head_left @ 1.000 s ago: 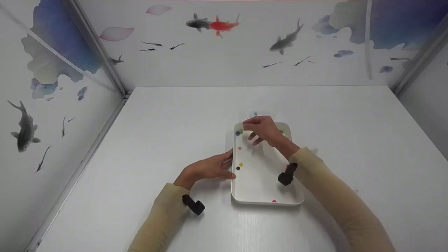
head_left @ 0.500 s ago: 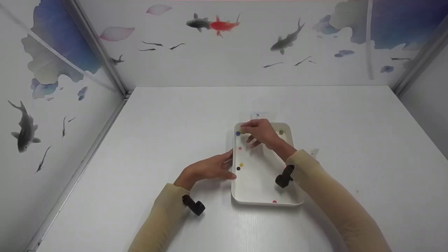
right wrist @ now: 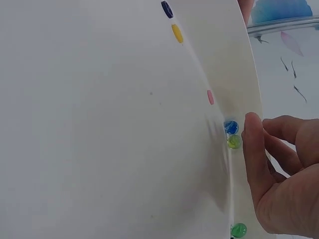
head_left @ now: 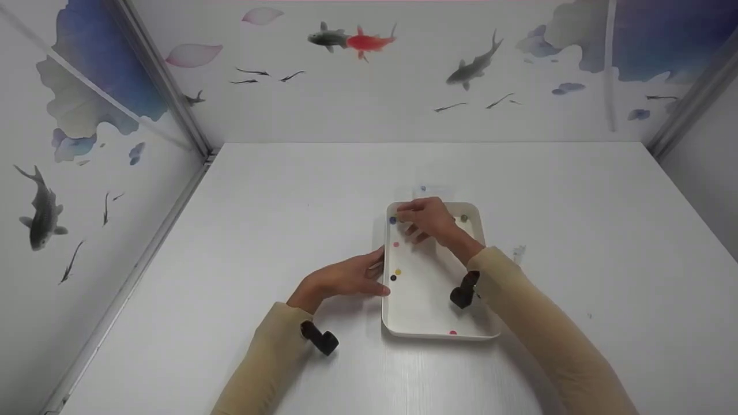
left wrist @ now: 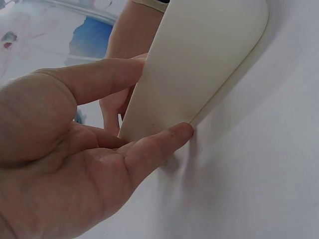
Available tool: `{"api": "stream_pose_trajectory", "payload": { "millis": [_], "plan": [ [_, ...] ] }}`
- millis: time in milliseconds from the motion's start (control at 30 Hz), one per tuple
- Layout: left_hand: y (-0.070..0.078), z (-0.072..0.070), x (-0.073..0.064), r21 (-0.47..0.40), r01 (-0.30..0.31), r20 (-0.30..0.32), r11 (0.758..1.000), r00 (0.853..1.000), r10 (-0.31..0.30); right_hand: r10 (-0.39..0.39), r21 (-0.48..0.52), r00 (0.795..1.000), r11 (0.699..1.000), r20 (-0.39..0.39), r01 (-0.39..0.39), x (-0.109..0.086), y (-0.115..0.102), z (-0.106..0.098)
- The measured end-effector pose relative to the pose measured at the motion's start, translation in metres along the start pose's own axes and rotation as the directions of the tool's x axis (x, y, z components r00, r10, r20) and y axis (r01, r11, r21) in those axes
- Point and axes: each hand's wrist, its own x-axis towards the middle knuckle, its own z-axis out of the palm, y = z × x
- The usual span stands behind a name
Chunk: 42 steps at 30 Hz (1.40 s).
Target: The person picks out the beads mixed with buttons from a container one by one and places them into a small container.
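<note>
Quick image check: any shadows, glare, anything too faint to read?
Head view: pale sheen on the table in front of the tray; the small clear item by the right sleeve is too faint to identify. Left wrist: soft shadow beside the left hand. Right wrist: faint shadow inside the tray.

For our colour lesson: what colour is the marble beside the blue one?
The marble is yellow-green, clearest in the right wrist view.

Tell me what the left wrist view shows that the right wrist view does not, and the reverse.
Only left view: the outer wall of the white tray, a fingertip of the left hand at its lower edge.

Only right view: inside the tray, blue marble, yellow-green marble, green marble, yellow piece, pink piece, dark piece.

Both: the tray's rim and the right hand.
</note>
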Motion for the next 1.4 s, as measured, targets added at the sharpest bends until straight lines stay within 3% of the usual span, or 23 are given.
{"api": "stream_pose_trajectory", "payload": {
  "millis": [433, 800, 1067, 1400],
  "plan": [
    [0.001, 0.001, 0.0, 0.052, 0.049, -0.024, 0.997, 0.999, -0.047, 0.022, -0.021, 1.0, 1.0, 0.011, -0.022, 0.002, 0.001, 0.006],
    [0.0, 0.0, 0.0, 0.058, 0.007, -0.021, 0.998, 1.0, -0.006, 0.009, 0.012, 1.0, 1.0, 0.028, -0.009, 0.005, 0.002, 0.008],
    [0.0, 0.0, 0.001, 0.052, -0.026, -0.005, 0.998, 1.0, 0.026, 0.054, 0.013, 0.999, 0.998, -0.004, -0.054, 0.009, 0.003, 0.011],
    [0.001, -0.001, -0.001, 0.066, 0.016, -0.015, 0.998, 1.0, -0.015, 0.04, -0.027, 0.999, 0.999, 0.009, -0.039, 0.009, 0.003, 0.014]
  ]
}}
